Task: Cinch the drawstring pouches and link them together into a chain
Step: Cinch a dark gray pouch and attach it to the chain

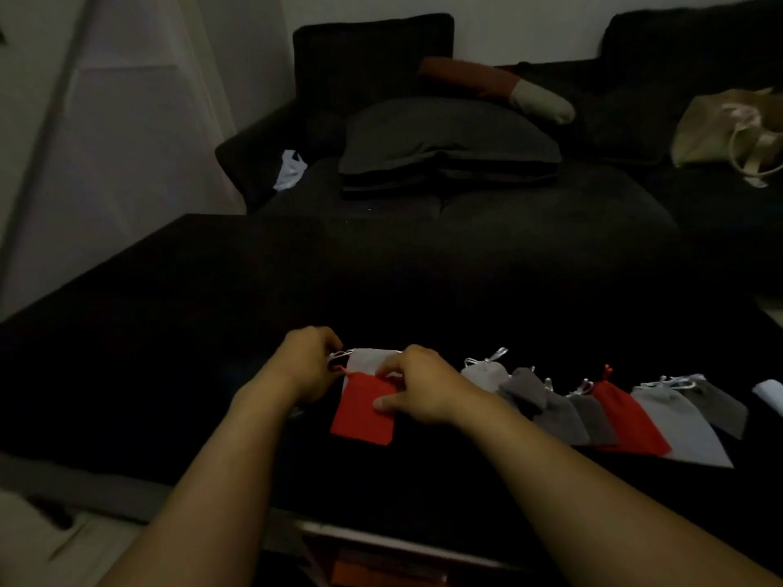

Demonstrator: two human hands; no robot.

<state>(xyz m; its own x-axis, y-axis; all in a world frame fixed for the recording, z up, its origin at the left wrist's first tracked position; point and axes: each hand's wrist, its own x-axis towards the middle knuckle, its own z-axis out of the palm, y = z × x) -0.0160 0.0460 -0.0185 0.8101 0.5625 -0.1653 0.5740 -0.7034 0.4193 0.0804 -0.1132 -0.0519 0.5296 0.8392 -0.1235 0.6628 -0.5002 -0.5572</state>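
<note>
A red pouch (363, 410) lies on the black table (212, 332), overlapping a light grey pouch (369, 360) behind it. My left hand (306, 364) pinches the drawstrings at the two pouches' left top corner. My right hand (417, 389) grips the red pouch's upper right edge, thumb on the cloth. To the right lies a row of several overlapping pouches: a light grey one (483, 372), dark grey ones (551, 406), a red one (623, 415), a pale grey one (673, 421) and a dark grey one (720, 406).
A dark sofa (466, 213) with cushions stands behind the table. A beige tote bag (728, 129) sits on it at the right. A white object (769, 391) lies at the table's right edge. The table's near edge runs just below my forearms.
</note>
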